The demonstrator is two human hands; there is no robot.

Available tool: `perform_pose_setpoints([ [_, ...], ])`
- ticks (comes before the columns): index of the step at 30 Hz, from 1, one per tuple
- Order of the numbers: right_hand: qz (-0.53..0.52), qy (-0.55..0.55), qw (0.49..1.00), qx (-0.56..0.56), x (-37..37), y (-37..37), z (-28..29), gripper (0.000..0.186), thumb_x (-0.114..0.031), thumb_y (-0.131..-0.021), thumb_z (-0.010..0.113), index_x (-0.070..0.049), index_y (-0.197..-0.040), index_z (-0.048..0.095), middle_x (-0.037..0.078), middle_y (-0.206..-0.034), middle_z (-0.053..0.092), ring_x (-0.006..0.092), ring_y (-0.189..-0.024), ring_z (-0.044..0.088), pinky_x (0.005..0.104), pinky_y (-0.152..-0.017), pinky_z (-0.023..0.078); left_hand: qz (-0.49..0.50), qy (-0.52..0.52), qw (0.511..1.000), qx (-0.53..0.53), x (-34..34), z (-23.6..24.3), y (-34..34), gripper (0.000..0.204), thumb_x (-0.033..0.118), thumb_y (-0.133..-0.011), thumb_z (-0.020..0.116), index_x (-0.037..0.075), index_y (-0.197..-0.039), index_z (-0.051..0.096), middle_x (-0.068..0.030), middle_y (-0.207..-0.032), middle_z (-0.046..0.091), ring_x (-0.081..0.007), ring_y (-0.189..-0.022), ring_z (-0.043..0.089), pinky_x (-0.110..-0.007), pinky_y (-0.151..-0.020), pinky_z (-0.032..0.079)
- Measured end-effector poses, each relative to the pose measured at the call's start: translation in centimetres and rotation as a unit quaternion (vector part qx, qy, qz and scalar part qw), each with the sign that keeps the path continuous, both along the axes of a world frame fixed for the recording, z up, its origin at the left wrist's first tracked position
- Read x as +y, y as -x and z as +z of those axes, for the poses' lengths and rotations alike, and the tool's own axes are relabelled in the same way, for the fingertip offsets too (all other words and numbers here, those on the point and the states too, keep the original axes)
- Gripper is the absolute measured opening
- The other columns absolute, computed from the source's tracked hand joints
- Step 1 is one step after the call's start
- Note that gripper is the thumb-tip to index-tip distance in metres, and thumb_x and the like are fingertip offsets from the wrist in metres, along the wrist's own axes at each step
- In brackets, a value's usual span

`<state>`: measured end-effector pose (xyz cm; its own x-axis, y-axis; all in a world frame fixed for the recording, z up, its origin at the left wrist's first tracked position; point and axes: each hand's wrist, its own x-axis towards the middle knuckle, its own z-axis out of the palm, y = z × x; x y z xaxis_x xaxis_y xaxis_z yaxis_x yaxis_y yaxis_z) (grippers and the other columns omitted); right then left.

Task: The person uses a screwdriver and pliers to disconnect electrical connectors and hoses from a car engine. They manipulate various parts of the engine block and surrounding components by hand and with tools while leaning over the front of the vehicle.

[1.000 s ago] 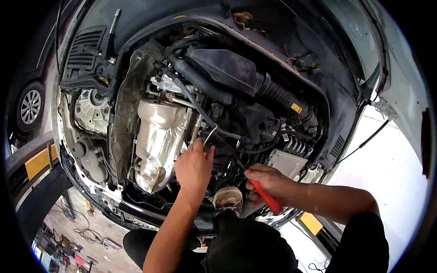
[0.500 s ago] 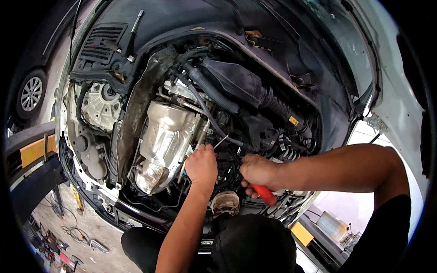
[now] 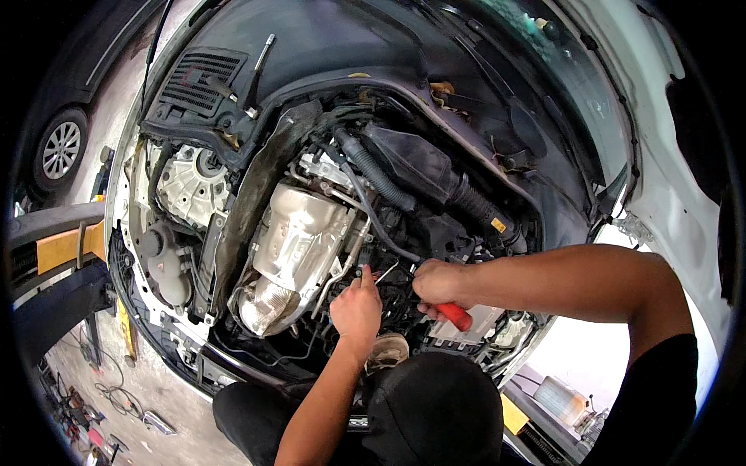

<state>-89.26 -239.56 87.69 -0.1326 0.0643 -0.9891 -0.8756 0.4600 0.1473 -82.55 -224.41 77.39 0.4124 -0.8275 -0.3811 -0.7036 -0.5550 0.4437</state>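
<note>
Evidently, the right hand [image 3: 439, 283] is gripping a red-handled tool [image 3: 454, 316], fingers curled around it, its butt poking out above a pale, flat-topped box [image 3: 486, 320] in the engine. It's looking light and stiff, with a smooth grip probably needing a full-palm hold if oily. Nearby, the left hand [image 3: 357, 311] is extending its index finger; what the others are pinching, I can't tell. A thin bright rod [image 3: 386, 272] is slanting between the hands. Farther off, a crinkled silvery shield [image 3: 303, 233] is gleaming beside a ribbed black hose [image 3: 374, 168].
</note>
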Motion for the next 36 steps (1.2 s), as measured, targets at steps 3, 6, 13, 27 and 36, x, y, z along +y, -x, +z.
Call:
perform_pose_setpoints([
  [3, 0.027, 0.008, 1.000, -0.005, 0.4, -1.4, -0.3, 0.010, -0.007, -0.087, 0.043, 0.001, -0.091, 0.048, 0.012, -0.072, 0.056, 0.0196, -0.051, 0.055, 0.0359, -0.042, 0.048, 0.019, -0.020, 0.999, 0.017, -1.1, 0.7, -0.5, 0.037, 0.023, -0.087, 0.058, 0.008, -0.120, 0.062, -0.0105, -0.074, 0.067, -0.0287, -0.062, 0.066, -0.041, -0.055, 0.051],
  [6, 0.011, 0.010, 1.000, -0.005, 0.7, -2.1, -0.1, 0.013, -0.008, -0.087, 0.041, 0.004, -0.090, 0.048, 0.013, -0.073, 0.057, 0.0207, -0.052, 0.056, 0.0382, -0.043, 0.049, -0.015, -0.079, 0.995, 0.052, -2.1, 1.3, -1.0, 0.043, 0.021, -0.087, 0.054, 0.007, -0.127, 0.057, -0.0145, -0.073, 0.068, -0.0313, -0.063, 0.067, -0.042, -0.057, 0.053],
  [13, -0.029, 0.015, 0.999, 0.012, 1.9, -0.6, 0.8, 0.013, -0.009, -0.089, 0.040, 0.002, -0.090, 0.048, 0.013, -0.074, 0.059, 0.0231, -0.053, 0.057, 0.0404, -0.046, 0.048, -0.042, -0.120, 0.988, 0.086, -0.9, 0.6, 0.0, 0.056, 0.015, -0.083, 0.053, 0.009, -0.139, 0.045, -0.0171, -0.078, 0.069, -0.0316, -0.068, 0.069, -0.041, -0.062, 0.055],
  [27, -0.047, 0.009, 0.998, 0.046, 2.6, -1.3, -0.1, 0.014, -0.014, -0.091, 0.041, -0.003, -0.099, 0.045, 0.010, -0.073, 0.059, 0.0180, -0.052, 0.054, 0.0342, -0.042, 0.047, 0.017, -0.099, 0.991, 0.086, 2.6, -1.1, 0.8, 0.067, 0.017, -0.083, 0.057, 0.009, -0.146, 0.033, -0.0169, -0.070, 0.066, -0.0324, -0.059, 0.065, -0.044, -0.056, 0.053],
  [36, -0.032, 0.000, 0.999, 0.023, 2.0, -1.3, 0.4, 0.017, -0.010, -0.093, 0.041, 0.000, -0.106, 0.041, 0.020, -0.083, 0.064, 0.0190, -0.049, 0.053, 0.0331, -0.039, 0.045, 0.015, -0.103, 0.989, 0.102, 4.2, -1.3, 0.9, 0.070, 0.013, -0.082, 0.056, 0.016, -0.147, 0.031, -0.0157, -0.077, 0.068, -0.0323, -0.067, 0.067, -0.043, -0.061, 0.054],
])
